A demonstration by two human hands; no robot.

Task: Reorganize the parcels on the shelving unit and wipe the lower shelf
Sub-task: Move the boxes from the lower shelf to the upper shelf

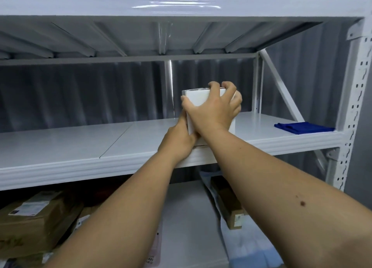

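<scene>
**White box held on middle shelf**

A white box (198,98) is gripped upright near the front edge of the middle shelf (70,145): right hand (213,109) clamped over its top, left hand (179,139) closed on its lower left side. A blue cloth (304,127) is seen far right of the box. Brown parcels (34,217) are stacked on the shelf below.

A grey corrugated wall (80,94) stands behind the glossy white metal rack (354,98), which catches overhead light.

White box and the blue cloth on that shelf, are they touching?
Apart. The head view shows bare shelf between the white box, held in both hands, and the blue cloth at the right end.
</scene>
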